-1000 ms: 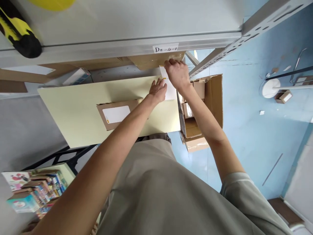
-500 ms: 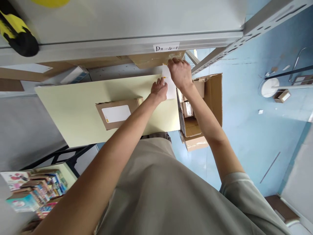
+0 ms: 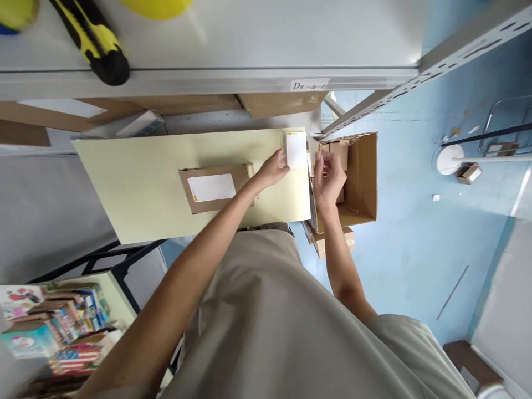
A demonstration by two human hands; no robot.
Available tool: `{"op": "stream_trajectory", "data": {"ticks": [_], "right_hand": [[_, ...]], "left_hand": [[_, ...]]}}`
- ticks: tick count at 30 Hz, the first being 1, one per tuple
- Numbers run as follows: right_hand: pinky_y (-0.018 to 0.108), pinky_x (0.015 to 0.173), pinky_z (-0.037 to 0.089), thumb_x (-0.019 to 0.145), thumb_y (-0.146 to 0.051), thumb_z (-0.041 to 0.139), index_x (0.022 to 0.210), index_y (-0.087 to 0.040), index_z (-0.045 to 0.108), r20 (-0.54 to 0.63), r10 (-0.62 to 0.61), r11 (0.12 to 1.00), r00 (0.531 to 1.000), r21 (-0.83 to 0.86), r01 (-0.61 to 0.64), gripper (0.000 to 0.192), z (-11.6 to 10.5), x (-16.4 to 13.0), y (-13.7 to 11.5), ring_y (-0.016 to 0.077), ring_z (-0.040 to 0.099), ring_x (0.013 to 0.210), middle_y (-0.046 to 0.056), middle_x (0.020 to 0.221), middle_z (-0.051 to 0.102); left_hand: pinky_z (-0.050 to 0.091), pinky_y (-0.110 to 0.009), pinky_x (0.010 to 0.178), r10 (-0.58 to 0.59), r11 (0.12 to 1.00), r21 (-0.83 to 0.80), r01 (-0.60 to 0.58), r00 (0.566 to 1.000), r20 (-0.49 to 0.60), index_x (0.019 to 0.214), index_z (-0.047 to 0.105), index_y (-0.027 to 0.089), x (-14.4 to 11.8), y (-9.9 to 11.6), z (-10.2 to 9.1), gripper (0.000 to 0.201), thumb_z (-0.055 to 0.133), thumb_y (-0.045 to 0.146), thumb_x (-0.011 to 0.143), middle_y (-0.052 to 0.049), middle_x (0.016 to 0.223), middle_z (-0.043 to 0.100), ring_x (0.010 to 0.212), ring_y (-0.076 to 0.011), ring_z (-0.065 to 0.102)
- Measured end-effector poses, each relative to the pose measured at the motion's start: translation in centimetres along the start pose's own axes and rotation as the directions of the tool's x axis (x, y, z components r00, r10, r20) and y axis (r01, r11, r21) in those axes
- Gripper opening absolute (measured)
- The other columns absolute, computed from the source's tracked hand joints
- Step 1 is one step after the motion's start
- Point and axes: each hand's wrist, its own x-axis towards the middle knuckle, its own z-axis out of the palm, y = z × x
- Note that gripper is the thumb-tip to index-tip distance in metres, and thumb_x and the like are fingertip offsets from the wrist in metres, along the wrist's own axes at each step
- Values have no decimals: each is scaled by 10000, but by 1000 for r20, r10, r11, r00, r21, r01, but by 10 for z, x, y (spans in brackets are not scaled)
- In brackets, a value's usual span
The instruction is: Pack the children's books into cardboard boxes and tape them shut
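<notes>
A stack of white labels (image 3: 296, 152) with a yellow mark at its top lies at the right end of a pale yellow board (image 3: 133, 188). My left hand (image 3: 274, 169) rests on the board, its loosely bent fingers at the left edge of the stack. Just past the board's right edge, my right hand (image 3: 330, 178) is closed in a pinch on a white label (image 3: 313, 145), seen almost edge-on with a small yellow mark. Left of my hands sits a small cardboard box (image 3: 239, 176) bearing a white label on its top.
An open carton (image 3: 362, 183) with smaller boxes inside stands right of the board. Above runs a grey metal shelf (image 3: 257, 39) carrying a yellow and black utility knife (image 3: 95, 44). Books (image 3: 75, 316) are stacked at lower left. Blue floor (image 3: 407, 238) extends to the right.
My right hand has come down and right from the top of the labels, bringing a label off the stack. My left hand has shifted slightly down, and the view has moved a little.
</notes>
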Motion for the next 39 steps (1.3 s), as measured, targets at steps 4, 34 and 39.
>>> {"op": "stream_trajectory", "data": {"ticks": [4,34,39], "right_hand": [[400,730,746,1011,-835,705,1003,-291,712,149,120,949,982,272,-157,544,4,-46,-14,231,782,811,23,841,729],[363,699,760,955,-933,723,1082,-283,755,370,51,994,928,76,-85,663,129,-181,-141,215,812,784,-4,793,724],[356,695,760,926,-950,741,1052,-283,737,365,64,993,929,65,-94,678,155,-203,-156,206,795,806,3,846,727]], "left_hand": [[717,-409,921,-11,899,-438,27,999,39,1256,787,170,-101,-30,-28,461,785,522,959,-192,1251,855,1122,-299,854],[563,-298,536,199,794,-574,-199,978,-63,868,802,197,-325,-168,-174,324,877,511,845,-112,865,828,707,-210,757],[517,-275,488,229,776,-592,-220,972,-61,822,794,189,-343,-190,-196,325,877,503,826,-116,871,835,675,-195,744]]}}
